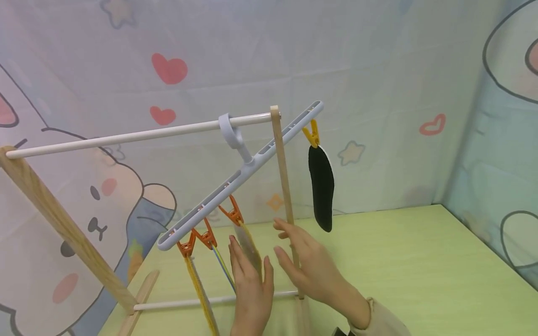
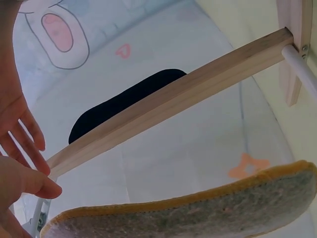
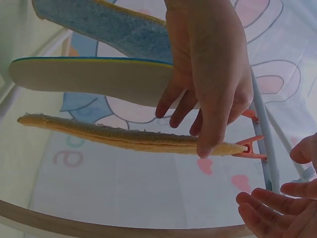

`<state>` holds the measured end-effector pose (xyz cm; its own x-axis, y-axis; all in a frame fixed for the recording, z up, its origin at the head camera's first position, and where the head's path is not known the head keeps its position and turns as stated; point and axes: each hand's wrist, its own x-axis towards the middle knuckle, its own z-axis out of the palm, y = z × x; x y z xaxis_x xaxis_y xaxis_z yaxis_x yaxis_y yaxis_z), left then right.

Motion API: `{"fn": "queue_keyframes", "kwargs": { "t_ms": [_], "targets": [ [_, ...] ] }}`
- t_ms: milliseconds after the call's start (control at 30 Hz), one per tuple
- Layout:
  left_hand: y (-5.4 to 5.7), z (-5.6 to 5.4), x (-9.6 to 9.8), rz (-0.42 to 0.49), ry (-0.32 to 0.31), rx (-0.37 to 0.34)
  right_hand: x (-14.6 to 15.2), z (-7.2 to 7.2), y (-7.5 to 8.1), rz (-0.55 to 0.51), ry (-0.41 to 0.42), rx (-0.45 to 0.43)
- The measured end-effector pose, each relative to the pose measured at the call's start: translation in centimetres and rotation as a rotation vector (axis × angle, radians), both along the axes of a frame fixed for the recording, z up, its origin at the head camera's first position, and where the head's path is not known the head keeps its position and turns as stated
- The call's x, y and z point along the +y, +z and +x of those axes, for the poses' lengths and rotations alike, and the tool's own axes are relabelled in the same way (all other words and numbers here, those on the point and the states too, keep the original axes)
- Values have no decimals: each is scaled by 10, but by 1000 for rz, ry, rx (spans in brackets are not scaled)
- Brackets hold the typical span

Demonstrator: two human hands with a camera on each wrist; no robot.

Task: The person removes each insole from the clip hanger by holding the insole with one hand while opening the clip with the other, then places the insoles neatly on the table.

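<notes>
A pale plastic hanger (image 1: 206,205) hangs tilted from a white rail, its left end lower. Orange clips (image 1: 206,237) on that side hold three insoles: a fuzzy yellow-edged insole (image 1: 199,289), a thin beige insole (image 3: 89,77) with a blue and yellow-green edge, and another fuzzy yellow-edged insole (image 3: 129,140). My left hand (image 1: 251,291) is by this last insole, fingers extended, the thumb overlapping it near its clip in the right wrist view. My right hand (image 1: 313,263) is beside the rack post, fingers spread, holding nothing. A black insole (image 1: 321,189) hangs from a yellow clip (image 1: 312,134) on the right.
The wooden rack has a left post (image 1: 67,224), a right post (image 1: 283,172), a white top rail (image 1: 138,136) and a lower white bar (image 1: 180,304). It stands on a light green table (image 1: 399,266). A printed cloth (image 1: 370,56) hangs behind.
</notes>
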<state>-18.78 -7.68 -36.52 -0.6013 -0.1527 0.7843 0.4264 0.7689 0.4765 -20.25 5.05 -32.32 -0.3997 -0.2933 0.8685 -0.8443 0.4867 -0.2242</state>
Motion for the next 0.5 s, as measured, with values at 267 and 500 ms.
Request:
{"fn": "queue_keyframes", "kwargs": {
  "t_ms": [267,500],
  "targets": [
    [-5,-6,-1,10,-9,-16,-6,-1,8,15,5,-43],
    [-9,-9,-2,30,-21,-38,-9,-6,14,17,32,-77]
  ]
}}
